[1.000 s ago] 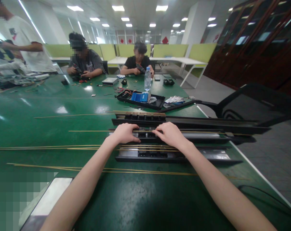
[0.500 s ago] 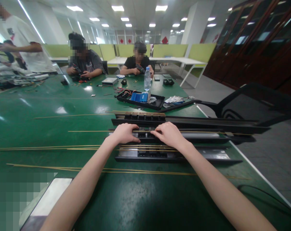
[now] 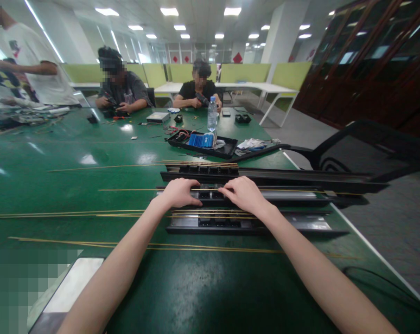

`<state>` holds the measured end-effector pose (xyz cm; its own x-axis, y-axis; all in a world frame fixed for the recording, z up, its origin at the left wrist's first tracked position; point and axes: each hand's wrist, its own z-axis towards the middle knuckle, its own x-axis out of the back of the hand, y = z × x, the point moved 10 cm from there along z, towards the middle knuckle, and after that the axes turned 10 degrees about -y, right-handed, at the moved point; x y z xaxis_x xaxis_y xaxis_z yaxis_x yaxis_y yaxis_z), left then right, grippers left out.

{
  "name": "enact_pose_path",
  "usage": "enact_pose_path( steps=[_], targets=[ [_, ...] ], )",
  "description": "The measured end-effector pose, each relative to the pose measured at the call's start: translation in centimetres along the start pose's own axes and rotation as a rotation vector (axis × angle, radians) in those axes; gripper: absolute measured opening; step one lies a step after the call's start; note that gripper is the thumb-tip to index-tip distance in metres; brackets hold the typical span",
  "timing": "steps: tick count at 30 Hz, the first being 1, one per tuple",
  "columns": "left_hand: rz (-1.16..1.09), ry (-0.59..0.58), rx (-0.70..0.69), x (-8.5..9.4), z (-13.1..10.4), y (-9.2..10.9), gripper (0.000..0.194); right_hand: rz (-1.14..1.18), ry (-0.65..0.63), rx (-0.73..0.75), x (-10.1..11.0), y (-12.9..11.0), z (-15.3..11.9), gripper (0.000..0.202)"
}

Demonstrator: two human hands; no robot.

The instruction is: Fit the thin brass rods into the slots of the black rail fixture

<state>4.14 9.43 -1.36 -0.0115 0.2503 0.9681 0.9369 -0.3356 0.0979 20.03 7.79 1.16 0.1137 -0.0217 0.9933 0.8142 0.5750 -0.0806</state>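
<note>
My left hand spans the middle black metal channel, fingers at its far edge and thumb at its near edge. Small black blocks sit inside this channel, between my hands. A thin brass-coloured rod runs lengthwise over the blocks and sticks out to the left. My right hand is closed in a pinch on the rod beside the blocks; its fingertips are partly hidden. Nearer me lies another black channel with blocks and rods, and beyond my hands is a longer channel.
Loose brass rods lie across the green table. Farther back are a black tray, a water bottle and gloves. A chair stands at right, a phone-like device lower left. Several people work beyond.
Both of my hands keep nearly the same place and grip on the middle channel and rod. At far left, the standing person's arm has shifted slightly.
</note>
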Motion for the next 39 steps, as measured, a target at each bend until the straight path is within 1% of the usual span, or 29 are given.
enact_pose_path(
  steps=[11, 28, 39],
  targets=[
    [0.002, 0.021, -0.033, 0.0, 0.0, 0.1, 0.079, 0.012, -0.004, -0.020, 0.3, 0.4, -0.1, 0.043],
    [0.004, 0.022, -0.029, 0.0, 0.0, 0.1, 0.078, 0.000, -0.023, -0.071, 0.5, 1.5, -0.3, 0.045],
    [-0.009, 0.021, -0.034, -0.2, 0.1, 0.0, 0.078, 0.043, -0.069, -0.082, 0.7, 2.5, -0.5, 0.044]
  ],
)
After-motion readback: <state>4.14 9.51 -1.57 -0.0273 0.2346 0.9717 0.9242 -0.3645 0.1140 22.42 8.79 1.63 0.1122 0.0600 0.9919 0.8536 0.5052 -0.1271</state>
